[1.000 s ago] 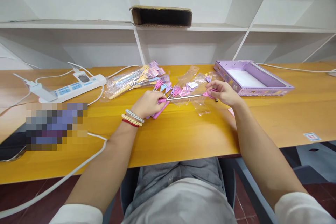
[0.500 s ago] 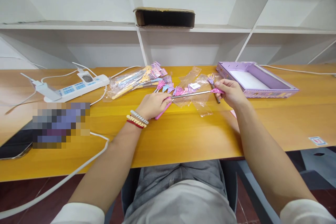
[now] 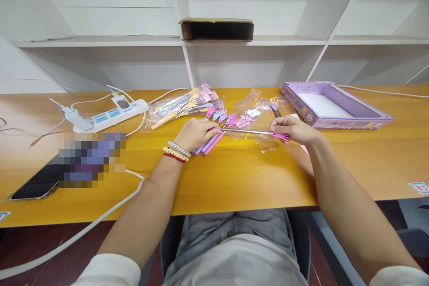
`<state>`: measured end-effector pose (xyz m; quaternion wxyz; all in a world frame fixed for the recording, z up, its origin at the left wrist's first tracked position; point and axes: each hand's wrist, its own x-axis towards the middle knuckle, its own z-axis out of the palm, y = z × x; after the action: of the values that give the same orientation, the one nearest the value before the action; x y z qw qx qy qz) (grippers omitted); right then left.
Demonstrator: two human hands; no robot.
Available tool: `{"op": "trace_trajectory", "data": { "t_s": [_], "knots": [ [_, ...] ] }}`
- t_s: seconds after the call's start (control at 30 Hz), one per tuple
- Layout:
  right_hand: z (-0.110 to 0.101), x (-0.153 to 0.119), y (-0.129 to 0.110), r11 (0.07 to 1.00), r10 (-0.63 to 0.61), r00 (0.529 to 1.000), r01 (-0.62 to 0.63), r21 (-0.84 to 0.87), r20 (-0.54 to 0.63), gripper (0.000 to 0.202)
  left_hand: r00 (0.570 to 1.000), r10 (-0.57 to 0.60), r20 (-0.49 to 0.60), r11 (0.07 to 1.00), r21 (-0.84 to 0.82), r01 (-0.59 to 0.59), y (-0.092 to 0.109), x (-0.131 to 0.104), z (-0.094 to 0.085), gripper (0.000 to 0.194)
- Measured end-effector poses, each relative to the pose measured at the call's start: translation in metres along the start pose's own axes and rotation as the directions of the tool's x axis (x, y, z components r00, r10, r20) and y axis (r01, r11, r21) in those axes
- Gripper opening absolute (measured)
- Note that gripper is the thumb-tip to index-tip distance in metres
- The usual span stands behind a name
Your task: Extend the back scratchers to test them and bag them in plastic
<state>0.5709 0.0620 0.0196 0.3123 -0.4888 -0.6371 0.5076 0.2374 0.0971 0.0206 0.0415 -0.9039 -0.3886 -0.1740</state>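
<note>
Stretched level between my hands is a telescopic back scratcher (image 3: 246, 131) with a metal rod and a pink hand-shaped head. My left hand (image 3: 197, 135) is closed around its handle end, which the fingers mostly hide. At the other end, my right hand (image 3: 295, 128) pinches the rod by the pink head. Several more back scratchers (image 3: 210, 144) lie under and beside my left hand, with pink, blue and purple heads and coloured handles. A yellow-headed back scratcher (image 3: 274, 104) rests just behind my right hand.
Clear plastic wrappers (image 3: 264, 143) and small pink cards lie behind the rod. Farther left is a bag of yellow and blue back scratchers (image 3: 174, 109). A purple box (image 3: 351, 123) stands at right, a white power strip (image 3: 110, 116) and a phone (image 3: 35, 181) at left.
The view has shifted slightly. My right hand has turned the pink head and lowered its end a little, so the rod tilts less. More handles now show beneath my left hand.
</note>
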Motion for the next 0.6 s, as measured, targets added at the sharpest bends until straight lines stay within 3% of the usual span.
{"op": "trace_trajectory", "data": {
  "t_s": [0.2, 0.37, 0.6],
  "knots": [
    [0.012, 0.007, 0.000, 0.995, -0.044, 0.998, 0.039, -0.095, -0.044, 0.031, 1.000, -0.014, 0.010, 1.000, 0.002, 0.014, 0.004, -0.003, -0.001, 0.038],
    [0.018, 0.008, 0.000, 0.998, -0.050, 0.993, 0.047, -0.034, -0.107, 0.031, 1.000, -0.005, 0.025, 1.000, 0.017, 0.005, 0.011, -0.002, 0.001, 0.036],
    [0.026, 0.011, 0.000, 0.998, -0.053, 0.990, 0.055, 0.010, -0.133, 0.029, 0.999, -0.017, -0.040, 0.999, 0.050, 0.019, 0.009, -0.005, 0.003, 0.034]
  ]
}}
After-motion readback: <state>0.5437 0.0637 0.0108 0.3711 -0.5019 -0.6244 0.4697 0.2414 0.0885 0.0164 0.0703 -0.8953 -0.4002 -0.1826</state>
